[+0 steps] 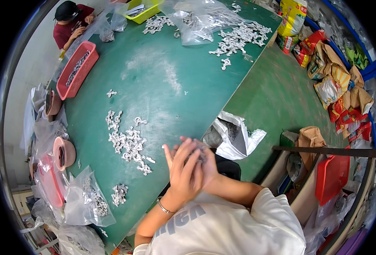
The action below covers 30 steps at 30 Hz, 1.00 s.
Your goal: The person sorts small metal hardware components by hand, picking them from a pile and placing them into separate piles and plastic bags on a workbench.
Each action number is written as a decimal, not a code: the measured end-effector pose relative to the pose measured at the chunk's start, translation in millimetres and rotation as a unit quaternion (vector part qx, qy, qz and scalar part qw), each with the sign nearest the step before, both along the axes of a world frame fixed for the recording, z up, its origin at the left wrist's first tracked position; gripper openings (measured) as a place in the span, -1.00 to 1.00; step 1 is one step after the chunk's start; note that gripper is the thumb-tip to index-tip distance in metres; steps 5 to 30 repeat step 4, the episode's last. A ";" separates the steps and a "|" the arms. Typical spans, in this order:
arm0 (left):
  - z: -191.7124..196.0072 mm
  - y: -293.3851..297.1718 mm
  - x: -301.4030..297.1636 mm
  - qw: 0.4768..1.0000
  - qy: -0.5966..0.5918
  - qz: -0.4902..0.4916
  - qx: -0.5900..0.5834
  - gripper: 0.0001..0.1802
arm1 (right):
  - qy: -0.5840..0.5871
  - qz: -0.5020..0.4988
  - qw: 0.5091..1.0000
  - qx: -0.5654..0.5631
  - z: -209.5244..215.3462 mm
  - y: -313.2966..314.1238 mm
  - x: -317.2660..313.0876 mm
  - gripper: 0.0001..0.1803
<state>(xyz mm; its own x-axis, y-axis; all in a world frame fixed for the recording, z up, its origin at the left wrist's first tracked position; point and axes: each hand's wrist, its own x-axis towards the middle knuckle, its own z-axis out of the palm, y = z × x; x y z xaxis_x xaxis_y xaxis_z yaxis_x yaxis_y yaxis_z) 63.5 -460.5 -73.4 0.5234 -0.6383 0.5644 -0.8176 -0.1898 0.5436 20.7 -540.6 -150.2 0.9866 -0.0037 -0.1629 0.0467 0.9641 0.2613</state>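
Note:
My left hand (183, 170) and my right hand (207, 163) are pressed together just above the near edge of the green table (162, 85). Between the fingers shows a cluster of small silvery metal parts (201, 155); both hands are closed around it. A thin bracelet sits on my left wrist. To the left of my hands, a loose pile of the same small metal parts (128, 142) lies on the table. A smaller heap of parts (119, 194) lies nearer the table's edge.
A red tray (77, 70) with parts and another person (71, 21) are at the far left. Clear bags (88, 199) of parts and tape rolls (64, 153) line the left edge. A large parts pile (239, 38) lies far right; an open white bag (236, 136) sits by my right.

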 end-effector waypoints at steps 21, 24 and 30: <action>3.2 12.9 4.5 0.996 -0.020 0.013 -0.085 -0.66 | 0.038 -0.074 0.997 0.006 -7.0 -36.5 -19.2 -0.51; 3.2 12.9 4.5 0.996 -0.020 0.013 -0.085 -0.66 | 0.038 -0.074 0.997 0.006 -7.0 -36.5 -19.2 -0.51; 3.2 12.9 4.5 0.996 -0.020 0.013 -0.085 -0.66 | 0.038 -0.074 0.997 0.006 -7.0 -36.5 -19.2 -0.51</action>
